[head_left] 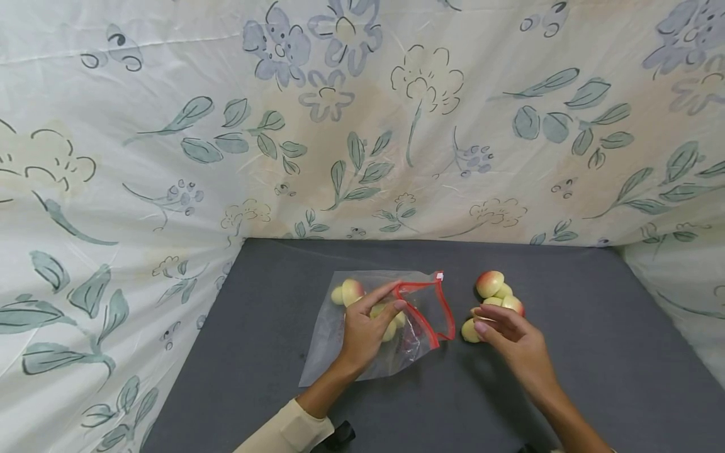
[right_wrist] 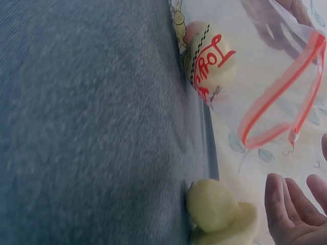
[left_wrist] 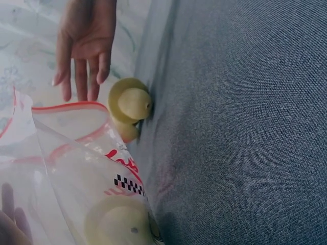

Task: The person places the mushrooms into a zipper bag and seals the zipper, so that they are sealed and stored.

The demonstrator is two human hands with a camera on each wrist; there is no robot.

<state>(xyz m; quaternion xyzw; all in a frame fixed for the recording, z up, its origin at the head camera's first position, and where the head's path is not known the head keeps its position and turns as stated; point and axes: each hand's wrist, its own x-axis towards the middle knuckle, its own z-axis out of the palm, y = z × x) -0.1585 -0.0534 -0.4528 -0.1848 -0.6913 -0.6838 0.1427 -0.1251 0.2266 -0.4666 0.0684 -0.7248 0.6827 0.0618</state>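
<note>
A clear zip bag (head_left: 323, 358) with a red zip edge lies on the grey surface, several small yellow-and-red fruits (head_left: 352, 290) inside it. My left hand (head_left: 362, 330) grips the bag near its mouth, thumb and fingers on the plastic; the mouth gapes toward the right. More fruits of the same sort (head_left: 489, 284) sit in a loose group just right of the bag. Over the nearest of these hovers my right hand (head_left: 518, 346), its fingers spread apart and holding nothing, as the left wrist view shows. Red lettering (right_wrist: 209, 64) marks the bag's side.
The dark grey tabletop (head_left: 255, 314) runs back to a floral cloth (head_left: 362, 176) that hangs behind it and along the left and right sides. A black wrist strap piece (head_left: 340, 435) shows beside the left sleeve (head_left: 294, 428).
</note>
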